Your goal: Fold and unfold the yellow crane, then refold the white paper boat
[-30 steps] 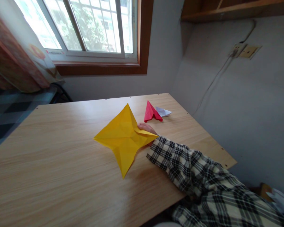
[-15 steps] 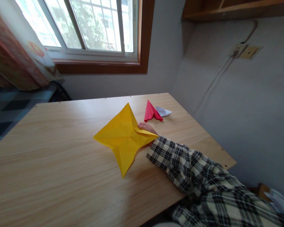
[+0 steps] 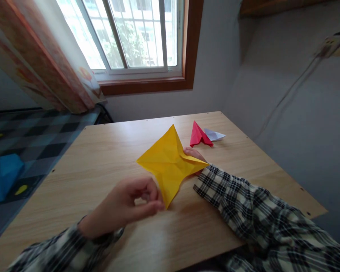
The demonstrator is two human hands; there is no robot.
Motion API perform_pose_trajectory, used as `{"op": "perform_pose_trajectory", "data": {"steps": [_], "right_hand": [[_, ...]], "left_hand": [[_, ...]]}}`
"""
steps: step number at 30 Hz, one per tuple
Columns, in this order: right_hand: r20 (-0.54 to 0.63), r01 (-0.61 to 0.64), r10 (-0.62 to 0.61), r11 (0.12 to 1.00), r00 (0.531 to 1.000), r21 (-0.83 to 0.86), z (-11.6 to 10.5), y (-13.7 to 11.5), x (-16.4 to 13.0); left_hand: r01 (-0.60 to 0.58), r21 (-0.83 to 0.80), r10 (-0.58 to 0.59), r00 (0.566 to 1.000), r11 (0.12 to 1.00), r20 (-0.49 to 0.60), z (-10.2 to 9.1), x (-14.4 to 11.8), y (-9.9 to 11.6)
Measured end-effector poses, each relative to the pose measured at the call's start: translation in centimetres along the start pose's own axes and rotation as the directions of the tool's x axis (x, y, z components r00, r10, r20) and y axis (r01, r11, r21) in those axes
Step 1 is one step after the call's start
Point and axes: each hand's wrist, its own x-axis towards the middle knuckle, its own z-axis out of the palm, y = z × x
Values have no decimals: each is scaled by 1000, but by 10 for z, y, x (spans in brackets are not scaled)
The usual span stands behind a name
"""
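A large yellow folded paper (image 3: 170,162), opened out into a four-pointed shape with creases, is held above the wooden table. My right hand (image 3: 195,153) grips it from behind on its right side; the thumb shows at the edge and the other fingers are hidden behind the sheet. My left hand (image 3: 133,200), slightly blurred, is at the left edge of the paper's lower point. Its fingers are curled in towards the thumb, and whether they pinch the paper is not clear. Both arms wear black-and-cream plaid sleeves.
A red folded paper (image 3: 200,135) and a white folded paper (image 3: 214,135) stand side by side on the far right of the wooden table (image 3: 116,143). At the left, a blue paper piece (image 3: 5,175) lies on a checked cloth (image 3: 62,122). A wall borders the right side.
My left hand has come into view from the lower left and reached the paper's lower point. The view has turned left, while my right hand keeps its hold on the yellow paper.
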Motion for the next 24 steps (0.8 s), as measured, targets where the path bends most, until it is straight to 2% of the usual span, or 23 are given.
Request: {"op": "perform_pose_trajectory", "data": {"steps": [1,4,6,10,14,18,21,24], "right_hand": [[2,0,0,1000,1000,6,0,0,0],[-4,1,-1,1000,1000,19,-1,1,0],[-41,17,-17,1000,999,18,-2,1,0],[-121,61,-66,997,990,-42,-4,1,1],[-91,15,-31,985,995,-172,-4,1,2],[-65,-14,-3,963,998,-268,-4,1,3],[-51,-35,19,941,999,-337,-5,1,4],[-21,-67,65,881,998,-469,-9,-2,4]], "left_hand": [[33,90,-35,999,995,20,2,15,-6],[39,155,-6,979,987,-203,5,47,-33],[17,161,31,955,987,-294,3,55,-52],[-36,311,146,931,950,-336,-6,54,-83],[-99,629,335,903,771,-268,-10,51,-97],[-248,778,479,874,577,-77,-11,52,-99],[-255,864,445,895,435,40,-11,53,-102],[-243,901,383,919,361,94,-14,55,-109]]}}
